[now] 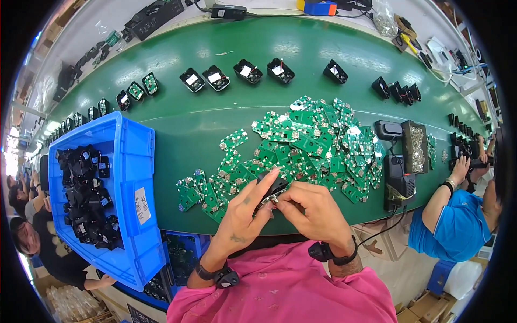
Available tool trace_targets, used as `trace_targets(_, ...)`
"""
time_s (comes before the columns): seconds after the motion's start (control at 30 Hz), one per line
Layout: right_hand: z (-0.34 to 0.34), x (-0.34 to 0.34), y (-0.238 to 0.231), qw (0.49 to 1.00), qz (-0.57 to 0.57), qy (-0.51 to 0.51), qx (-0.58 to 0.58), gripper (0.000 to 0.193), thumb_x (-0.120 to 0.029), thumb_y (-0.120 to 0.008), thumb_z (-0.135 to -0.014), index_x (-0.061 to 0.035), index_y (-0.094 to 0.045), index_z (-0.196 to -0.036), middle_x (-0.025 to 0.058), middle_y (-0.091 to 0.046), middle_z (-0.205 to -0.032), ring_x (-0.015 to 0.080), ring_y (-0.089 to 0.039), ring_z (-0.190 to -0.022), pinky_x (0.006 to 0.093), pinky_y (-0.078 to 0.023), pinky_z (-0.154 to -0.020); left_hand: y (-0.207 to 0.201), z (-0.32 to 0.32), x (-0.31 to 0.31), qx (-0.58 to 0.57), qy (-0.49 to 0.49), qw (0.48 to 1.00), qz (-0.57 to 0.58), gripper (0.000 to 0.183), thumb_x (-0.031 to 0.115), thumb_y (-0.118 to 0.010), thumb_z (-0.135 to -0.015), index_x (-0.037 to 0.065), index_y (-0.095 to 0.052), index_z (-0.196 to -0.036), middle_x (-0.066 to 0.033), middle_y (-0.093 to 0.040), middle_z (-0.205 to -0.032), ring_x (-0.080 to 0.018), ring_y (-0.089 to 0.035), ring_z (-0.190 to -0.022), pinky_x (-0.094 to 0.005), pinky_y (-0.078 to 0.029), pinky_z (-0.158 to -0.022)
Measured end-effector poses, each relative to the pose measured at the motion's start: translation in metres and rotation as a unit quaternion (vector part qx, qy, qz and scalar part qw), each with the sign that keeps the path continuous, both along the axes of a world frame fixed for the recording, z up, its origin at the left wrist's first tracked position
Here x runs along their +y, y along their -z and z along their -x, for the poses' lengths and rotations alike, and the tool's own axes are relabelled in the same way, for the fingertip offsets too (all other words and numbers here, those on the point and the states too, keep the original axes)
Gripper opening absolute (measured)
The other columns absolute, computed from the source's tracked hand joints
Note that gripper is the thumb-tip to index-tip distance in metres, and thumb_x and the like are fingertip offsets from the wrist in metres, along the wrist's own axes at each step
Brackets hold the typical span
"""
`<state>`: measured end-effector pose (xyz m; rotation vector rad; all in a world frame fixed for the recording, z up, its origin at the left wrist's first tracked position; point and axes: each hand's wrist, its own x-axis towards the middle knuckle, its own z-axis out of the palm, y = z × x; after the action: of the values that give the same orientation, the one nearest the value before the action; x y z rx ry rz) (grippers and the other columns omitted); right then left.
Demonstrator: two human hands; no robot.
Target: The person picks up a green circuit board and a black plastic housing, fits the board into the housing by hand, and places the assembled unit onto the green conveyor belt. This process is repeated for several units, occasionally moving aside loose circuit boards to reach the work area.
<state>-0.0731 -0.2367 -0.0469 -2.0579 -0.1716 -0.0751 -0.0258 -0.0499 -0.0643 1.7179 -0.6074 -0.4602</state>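
Observation:
My left hand (239, 215) is closed around a small black plastic housing (277, 186), thumb below and fingers along its side. It is tilted, and a strip of light, board-like parts shows along its lower edge. My right hand (318, 211) meets it from the right, thumb and fingertips pinched together at that edge. What those fingertips grip is too small and covered to make out. Just beyond both hands spreads a loose heap of green circuit boards (307, 142), some reaching left past my left hand.
On the left stands a blue plastic bin (126, 172) with black housings (86, 188) inside. Black open cases (217, 78) line the green table's far side. Right of the heap are a black device (396, 185) with a cable and a tray of small metal parts (414, 148). Co-workers sit on both sides.

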Motion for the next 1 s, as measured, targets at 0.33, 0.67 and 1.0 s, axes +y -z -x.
trace_targets(0.33, -0.002, -0.004, 0.001, 1.0, 0.007, -0.007, 0.013, 0.008, -0.006, -0.066, -0.084, 0.0015, -0.064, -0.082, 0.0118, -0.06, -0.072, 0.0267, -0.059, -0.06, 0.0356, -0.045, -0.055, -0.002, -0.004, -0.003, -0.101, 0.029, 0.994, -0.026, 0.063, -0.007, -0.055, -0.087, 0.004, -0.044, -0.148, -0.0162, -0.059, -0.105, -0.0252, -0.061, -0.082, -0.0342, -0.051, -0.075)
trace_targets(0.67, -0.002, 0.011, 0.003, 0.996, 0.032, 0.065, 0.043, 0.013, -0.008, -0.061, -0.086, 0.0027, -0.061, -0.078, 0.0185, -0.061, -0.074, 0.0372, -0.061, -0.065, 0.0441, -0.049, -0.059, 0.013, 0.003, -0.009, -0.206, -0.014, 0.97, -0.126, 0.075, -0.004, -0.059, -0.083, 0.017, -0.038, -0.152, -0.0286, -0.054, -0.124, -0.0464, -0.065, -0.095, -0.0481, -0.057, -0.073)
trace_targets(1.0, 0.004, 0.026, 0.007, 0.986, -0.024, 0.167, 0.002, 0.017, -0.01, -0.066, -0.092, 0.0014, -0.063, -0.08, 0.0106, -0.061, -0.07, 0.0209, -0.061, -0.056, 0.0343, -0.046, -0.052, 0.018, 0.009, -0.005, 0.026, -0.058, 0.997, -0.046, 0.059, 0.001, -0.057, -0.094, 0.008, -0.038, -0.15, -0.0178, -0.064, -0.11, -0.0215, -0.069, -0.075, -0.0309, -0.054, -0.063)
